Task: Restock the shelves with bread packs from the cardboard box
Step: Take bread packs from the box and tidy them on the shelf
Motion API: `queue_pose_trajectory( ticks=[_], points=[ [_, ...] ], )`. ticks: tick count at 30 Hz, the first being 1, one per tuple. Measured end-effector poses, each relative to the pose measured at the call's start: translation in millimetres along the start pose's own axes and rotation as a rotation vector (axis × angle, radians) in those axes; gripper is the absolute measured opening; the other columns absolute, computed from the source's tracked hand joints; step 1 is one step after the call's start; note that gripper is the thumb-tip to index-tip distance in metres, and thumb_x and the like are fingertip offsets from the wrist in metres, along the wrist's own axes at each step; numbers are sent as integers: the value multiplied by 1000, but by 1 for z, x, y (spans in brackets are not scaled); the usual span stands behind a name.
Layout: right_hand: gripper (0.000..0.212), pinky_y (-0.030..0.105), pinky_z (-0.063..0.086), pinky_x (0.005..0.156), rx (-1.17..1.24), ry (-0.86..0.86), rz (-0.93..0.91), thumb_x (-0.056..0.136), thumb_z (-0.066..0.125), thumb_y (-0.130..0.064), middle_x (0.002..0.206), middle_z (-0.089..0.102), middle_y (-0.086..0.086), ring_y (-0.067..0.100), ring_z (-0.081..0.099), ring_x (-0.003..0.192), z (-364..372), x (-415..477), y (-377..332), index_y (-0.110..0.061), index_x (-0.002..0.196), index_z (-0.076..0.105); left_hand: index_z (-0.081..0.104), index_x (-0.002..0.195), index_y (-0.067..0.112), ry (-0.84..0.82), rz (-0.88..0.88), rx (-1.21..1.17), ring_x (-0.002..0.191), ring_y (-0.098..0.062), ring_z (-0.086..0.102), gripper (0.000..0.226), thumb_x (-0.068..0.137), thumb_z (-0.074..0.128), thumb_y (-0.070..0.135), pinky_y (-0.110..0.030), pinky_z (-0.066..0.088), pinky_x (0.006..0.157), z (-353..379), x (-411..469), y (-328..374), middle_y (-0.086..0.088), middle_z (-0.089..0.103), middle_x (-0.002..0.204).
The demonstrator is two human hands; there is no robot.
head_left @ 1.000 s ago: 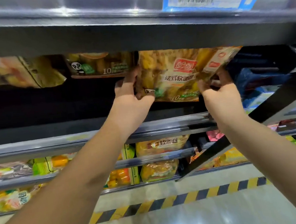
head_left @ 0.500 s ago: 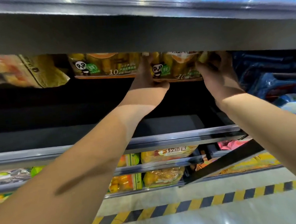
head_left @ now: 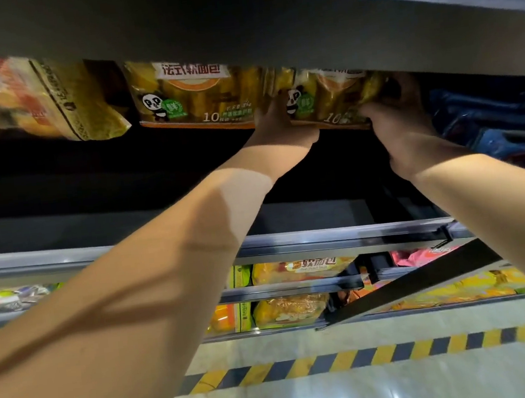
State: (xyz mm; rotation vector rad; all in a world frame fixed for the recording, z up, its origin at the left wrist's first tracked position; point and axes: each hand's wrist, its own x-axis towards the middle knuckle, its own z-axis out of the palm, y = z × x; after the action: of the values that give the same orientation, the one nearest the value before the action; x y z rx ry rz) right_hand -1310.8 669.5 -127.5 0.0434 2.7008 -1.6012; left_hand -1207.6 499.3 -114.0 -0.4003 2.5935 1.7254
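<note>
Both grips, left hand point(head_left: 282, 123) and right hand point(head_left: 400, 122), clasp one bread pack point(head_left: 336, 97) beside a neighbouring pack point(head_left: 198, 95)

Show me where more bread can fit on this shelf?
Bare: the dark shelf floor between the metal front rail and the back row of bread. Crowded: that row, where the held bread pack sits against the neighbouring bread pack.

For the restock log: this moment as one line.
bread pack: beside matching pack | left hand: grips it | right hand: grips it
</note>
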Motion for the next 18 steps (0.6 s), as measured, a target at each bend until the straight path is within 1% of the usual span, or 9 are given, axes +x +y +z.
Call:
queue_pose_trajectory(
  ticks=[2, 6, 8, 9, 11, 14, 15, 17, 18],
  points=[
    [88, 49, 42, 112, 11, -44, -11, 73, 67, -39, 141, 57, -8, 23, 54, 129, 3, 0, 0, -49, 151, 29, 29, 157, 29, 10, -25, 66, 147, -34, 32, 74, 91, 63, 21, -34, 31, 113, 1, -2, 1, -9, 12, 165],
    [92, 48, 44, 111, -22, -77, 19, 69, 71, -43, 141, 58, -10, 23, 56, 127, 3, -2, -2, -55, 149, 28, 26, 158, 31, 29, -15, 56, 146, -33, 36, 74, 95, 63, 20, -28, 36, 103, 10, -9, -7, -6, 5, 168],
    [90, 49, 44, 111, -44, -83, 40, 69, 72, -46, 142, 58, -8, 25, 56, 128, -1, -2, -2, -54, 149, 30, 25, 159, 30, 35, -4, 73, 149, -28, 34, 76, 95, 63, 19, -24, 36, 108, 13, -15, -14, -4, 9, 168],
    [89, 49, 44, 111, -51, -90, 50, 70, 71, -46, 143, 58, -8, 25, 55, 129, -3, -3, -1, -52, 150, 32, 25, 160, 29, 47, 3, 80, 151, -25, 32, 76, 95, 63, 17, -29, 36, 115, 13, -19, -17, -3, 11, 168],
    [84, 46, 41, 113, -74, -93, 42, 77, 69, -42, 147, 55, -7, 25, 52, 133, -6, -10, -2, -45, 153, 33, 28, 158, 30, 50, -5, 103, 151, -24, 30, 75, 94, 63, 14, -40, 39, 118, 6, -28, -18, -2, 14, 168],
    [75, 42, 41, 112, -233, -97, 21, 85, 65, -38, 147, 56, 0, 29, 51, 134, -9, -36, -7, -33, 153, 36, 36, 154, 29, 51, -14, 183, 142, -22, 42, 65, 96, 62, 16, -34, 45, 106, -17, -53, -14, -2, 33, 158],
    [71, 43, 43, 110, -315, -114, -19, 81, 64, -41, 143, 59, 4, 32, 55, 130, -8, -47, -10, -29, 148, 43, 41, 150, 28, 59, -4, 240, 129, -19, 49, 55, 98, 60, 22, -30, 44, 97, -25, -65, -11, -1, 45, 144],
    [64, 43, 46, 107, -455, -180, -122, 82, 67, -47, 135, 63, 9, 34, 59, 125, -10, -74, -19, -24, 140, 51, 46, 143, 24, 64, -13, 426, 105, -15, 53, 42, 103, 50, 36, -29, 41, 88, -40, -94, -3, 3, 53, 117],
    [61, 39, 46, 104, -542, -223, -172, 89, 67, -46, 128, 64, 10, 32, 59, 121, -13, -90, -24, -23, 143, 49, 45, 144, 23, 70, -13, 539, 108, -16, 54, 44, 104, 46, 40, -32, 44, 90, -48, -110, 0, 2, 55, 118]
  ],
)
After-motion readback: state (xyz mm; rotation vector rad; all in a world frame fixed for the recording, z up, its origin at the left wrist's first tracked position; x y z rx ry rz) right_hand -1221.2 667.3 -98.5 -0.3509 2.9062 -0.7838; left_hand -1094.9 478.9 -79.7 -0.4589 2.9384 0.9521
